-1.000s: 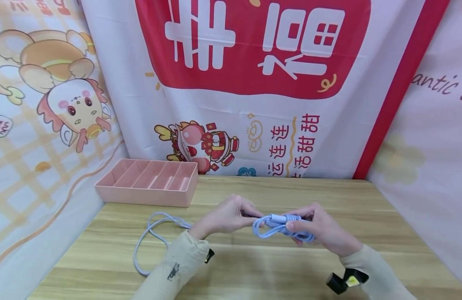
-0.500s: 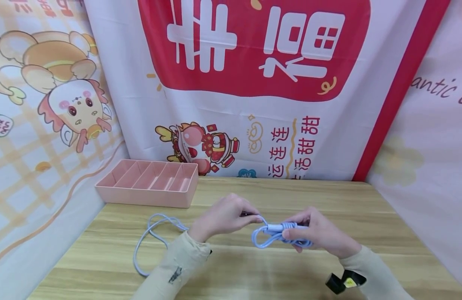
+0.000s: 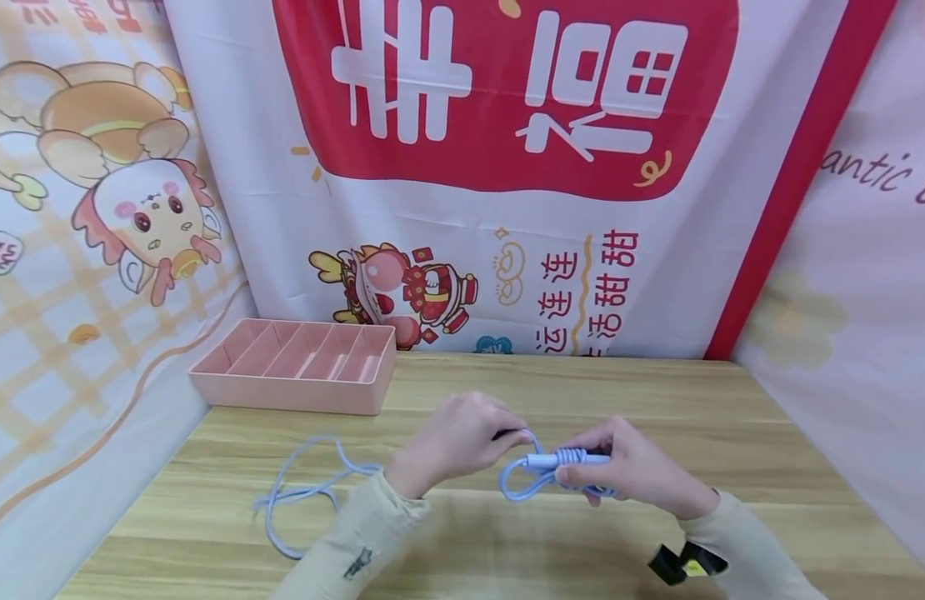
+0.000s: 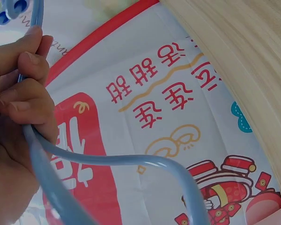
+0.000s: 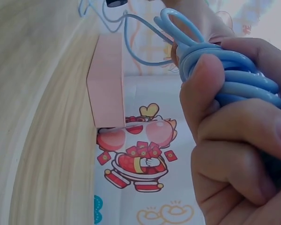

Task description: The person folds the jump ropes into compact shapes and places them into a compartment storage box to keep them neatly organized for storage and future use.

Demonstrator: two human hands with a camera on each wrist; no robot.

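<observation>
My right hand (image 3: 627,467) grips a bundled light blue cable (image 3: 541,479), its thumb lying along the near side. Several turns of the cable wrap around the bundle and a pale plug-like piece, as the head view shows. In the right wrist view the coils (image 5: 243,77) fill the curled fingers. To the left, my left hand (image 3: 462,437) pinches a strand that runs up from the bundle. In the left wrist view the strand (image 4: 33,133) passes through the curled fingers of that hand. A loose length of cable (image 3: 282,475) trails on the table behind the left wrist.
A pink divided tray (image 3: 290,393) with several compartments stands at the table's back left corner. Printed cloths hang around the wooden table (image 3: 657,392) at the back and both sides. Small black cameras sit on the sleeves.
The bundle has turned slightly and shifted a little left, and its wrapped turns show more clearly. A strand now stretches between the hands. The loose cable on the table has changed shape.
</observation>
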